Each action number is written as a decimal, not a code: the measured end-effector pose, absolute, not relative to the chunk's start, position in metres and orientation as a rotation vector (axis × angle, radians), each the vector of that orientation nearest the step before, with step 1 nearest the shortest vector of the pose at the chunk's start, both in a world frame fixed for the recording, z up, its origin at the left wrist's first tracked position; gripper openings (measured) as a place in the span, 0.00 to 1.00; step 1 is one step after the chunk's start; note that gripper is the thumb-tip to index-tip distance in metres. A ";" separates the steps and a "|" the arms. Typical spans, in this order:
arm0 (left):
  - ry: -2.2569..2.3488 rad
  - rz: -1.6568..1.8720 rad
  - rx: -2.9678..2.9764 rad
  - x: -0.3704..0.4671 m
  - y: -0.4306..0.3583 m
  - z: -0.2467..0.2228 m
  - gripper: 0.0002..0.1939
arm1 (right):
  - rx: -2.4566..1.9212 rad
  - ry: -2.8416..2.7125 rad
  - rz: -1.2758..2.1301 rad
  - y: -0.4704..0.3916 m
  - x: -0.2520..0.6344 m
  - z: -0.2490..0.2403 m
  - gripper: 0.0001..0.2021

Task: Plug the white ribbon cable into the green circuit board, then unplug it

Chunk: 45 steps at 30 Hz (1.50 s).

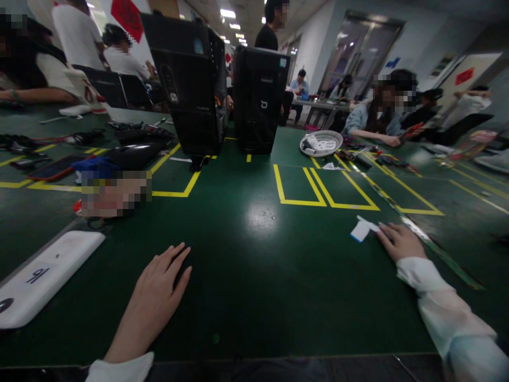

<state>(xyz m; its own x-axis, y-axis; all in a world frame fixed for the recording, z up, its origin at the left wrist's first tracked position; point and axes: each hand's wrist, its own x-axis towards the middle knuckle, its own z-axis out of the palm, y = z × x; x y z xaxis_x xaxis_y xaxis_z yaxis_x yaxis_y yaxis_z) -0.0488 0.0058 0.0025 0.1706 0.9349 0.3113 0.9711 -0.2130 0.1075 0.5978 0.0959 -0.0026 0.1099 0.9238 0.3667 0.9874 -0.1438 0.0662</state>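
My left hand (157,289) rests palm down on the green table near its front edge. Its fingers are stretched out and slightly apart, with nothing in them. Further right, my right hand (402,241) has thumb and fingertips together at one end of a small white flat strip (361,231) with a blue edge. The strip's wider part lies on the table to the left of those fingertips; the gripped end is partly hidden.
A white device (51,276) lies at the left. Two black computer towers (258,101) stand at the back, beside a white basket (321,142) holding small parts. Cables and a blue cloth (95,165) lie back left. A metal-like strip (437,252) runs past my right hand. Several people sit around.
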 end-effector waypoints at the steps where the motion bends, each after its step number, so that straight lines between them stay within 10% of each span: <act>1: -1.897 -0.478 -2.311 -0.049 0.006 0.002 0.30 | -2.150 -1.950 -0.466 0.101 0.589 -0.005 0.25; 21: -1.939 -0.527 -2.301 -0.047 0.004 0.006 0.28 | -0.972 -2.494 0.114 0.087 0.260 0.010 0.23; 45: -1.926 -0.471 -2.300 -0.049 0.005 0.005 0.28 | -0.944 -2.688 0.257 0.036 0.233 0.027 0.26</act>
